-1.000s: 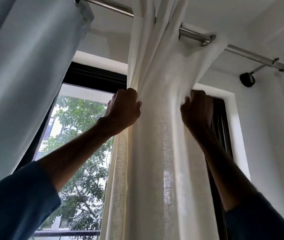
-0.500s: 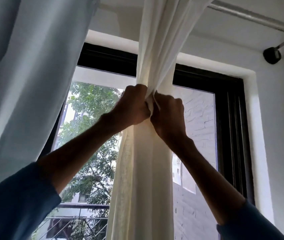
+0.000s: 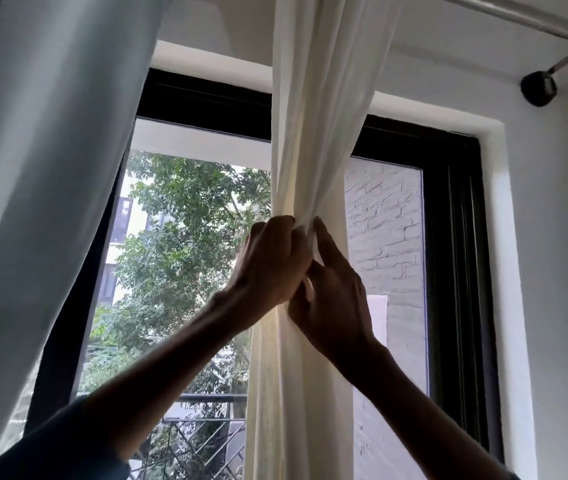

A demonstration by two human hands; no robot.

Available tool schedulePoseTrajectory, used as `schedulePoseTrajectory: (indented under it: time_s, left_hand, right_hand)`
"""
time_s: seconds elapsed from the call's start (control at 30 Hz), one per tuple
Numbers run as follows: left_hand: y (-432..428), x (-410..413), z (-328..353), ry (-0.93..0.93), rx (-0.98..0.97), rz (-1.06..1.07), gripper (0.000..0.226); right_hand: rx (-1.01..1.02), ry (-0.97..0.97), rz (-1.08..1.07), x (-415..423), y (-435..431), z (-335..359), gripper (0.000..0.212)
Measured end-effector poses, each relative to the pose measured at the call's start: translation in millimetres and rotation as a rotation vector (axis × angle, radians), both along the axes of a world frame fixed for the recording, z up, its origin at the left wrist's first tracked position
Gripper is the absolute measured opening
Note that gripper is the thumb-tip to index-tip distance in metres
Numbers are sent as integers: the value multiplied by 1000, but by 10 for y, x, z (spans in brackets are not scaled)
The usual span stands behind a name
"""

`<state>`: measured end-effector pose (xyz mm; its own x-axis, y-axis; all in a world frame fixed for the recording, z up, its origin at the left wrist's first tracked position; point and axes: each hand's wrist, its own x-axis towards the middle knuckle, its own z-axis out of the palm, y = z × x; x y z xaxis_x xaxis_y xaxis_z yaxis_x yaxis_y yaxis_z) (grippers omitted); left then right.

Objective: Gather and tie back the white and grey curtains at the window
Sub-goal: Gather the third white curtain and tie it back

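Note:
The white curtain (image 3: 313, 109) hangs in the middle of the window, bunched into a narrow column. My left hand (image 3: 272, 261) grips the gathered cloth from the left, fingers curled round the bunch. My right hand (image 3: 334, 296) presses against the bunch from the right, its index finger stretched up along the folds and a strip of white cloth pinched under its thumb. The two hands touch each other. The grey curtain (image 3: 43, 168) hangs loose at the left, touched by neither hand.
A black window frame (image 3: 459, 271) stands behind the curtains, with trees and a balcony railing (image 3: 202, 398) outside. A metal curtain rod (image 3: 518, 19) with a black wall bracket (image 3: 539, 88) runs along the upper right. A white wall (image 3: 559, 271) is at the right.
My hands came together from either side of the white curtain, squeezing it into a narrow bunch. My right hand's fingers have since loosened and stretched up. The view tilted down from the rod.

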<state>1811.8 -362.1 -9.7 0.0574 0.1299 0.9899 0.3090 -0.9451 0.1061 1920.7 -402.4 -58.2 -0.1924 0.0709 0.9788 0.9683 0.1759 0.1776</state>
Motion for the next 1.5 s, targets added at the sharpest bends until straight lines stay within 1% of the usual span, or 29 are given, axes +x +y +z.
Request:
schedulePoseTrajectory:
  time_s: [0.07, 0.1, 0.17, 0.2, 0.3, 0.33, 0.37, 0.4, 0.47, 0.5, 0.53, 0.57, 0.63, 0.67, 0.7, 0.77, 0.83, 0.87, 0.93, 1.03, 1.1, 1.2, 1.27, 1.37, 1.4, 1.43, 1.5]
  left_hand:
    - [-45, 26, 37, -36, -78, -25, 48]
    - [-44, 35, 60, -40, -109, -27, 48]
    - [-4, 39, 100, -45, -157, -9, 39]
    - [24, 35, 111, -51, -174, 4, 32]
    - [103, 12, 102, -40, -173, 34, 28]
    - [119, 1, 99, -15, -164, 34, 27]
    - [137, -8, 99, 14, -161, 29, 27]
    - [142, -25, 97, 44, -165, 14, 29]
    - [140, -60, 95, 103, -177, -65, 38]
    - [131, -73, 95, 126, -188, -121, 42]
    - [101, -85, 89, 148, -201, -183, 42]
    - [80, -96, 85, 166, -210, -244, 40]
    - [38, -120, 82, 181, -230, -333, 36]
    - [21, -139, 87, 177, -253, -361, 35]
    - [24, -156, 91, 173, -288, -392, 34]
    - [31, -192, 92, 186, -364, -498, 24]
    - [40, -211, 97, 203, -410, -583, 20]
    - [28, -225, 97, 205, -405, -565, 23]
    - [52, -248, 98, 197, -347, -460, 34]
    - [157, -259, 45, 226, -208, -259, 47]
    - [205, -233, -52, 245, -154, -101, 52]
    - [228, -140, -240, 229, -127, 43, 45]
    - [241, -53, -380, 223, -105, 103, 46]
    - [172, 94, -615, 217, -87, 161, 43]
    - [127, 141, -697, 213, -95, 194, 43]
    - [62, 177, -769, 210, -89, 222, 43]
    - [-62, 253, -894, 231, -70, 269, 42]
  right_hand:
    - [-42, -54, 119, 32, 20, -58, 47]
    - [-68, -81, 164, 64, 36, -83, 47]
    - [-99, -114, 246, 161, 36, -94, 41]
    - [-102, -98, 301, 214, 12, -83, 37]
    - [-47, 82, 434, 415, -87, 15, 19]
    - [-23, 164, 452, 492, -100, 71, 17]
    - [-29, 261, 482, 563, -91, 137, 25]
    - [-76, 375, 534, 629, -63, 209, 41]
    - [-279, 598, 690, 738, 1, 380, 78]
    - [-407, 666, 795, 777, 34, 450, 86]
    - [-541, 692, 908, 796, 64, 496, 82]
    - [-654, 691, 1008, 779, 75, 516, 69]
    - [-795, 677, 1131, 697, 64, 511, 45]
    - [-828, 674, 1166, 671, 62, 498, 40]
    - [-853, 663, 1196, 651, 68, 482, 39]
    - [-893, 648, 1258, 617, 74, 458, 46]
    - [-886, 679, 1286, 584, 65, 454, 49]
    - [-871, 695, 1282, 572, 58, 455, 48]
    - [-853, 701, 1229, 580, 36, 456, 43]
    - [-774, 693, 1048, 666, 29, 404, 42]
    - [-707, 704, 929, 733, 11, 319, 40]
    - [-588, 678, 787, 769, -45, 114, 33]
    - [-497, 683, 682, 764, -52, -40, 30]
    - [-343, 692, 456, 726, -45, -298, 36]
    - [-278, 679, 378, 698, -56, -389, 35]
    - [-209, 644, 299, 667, -64, -473, 31]
    - [-90, 501, 153, 601, -64, -645, 20]
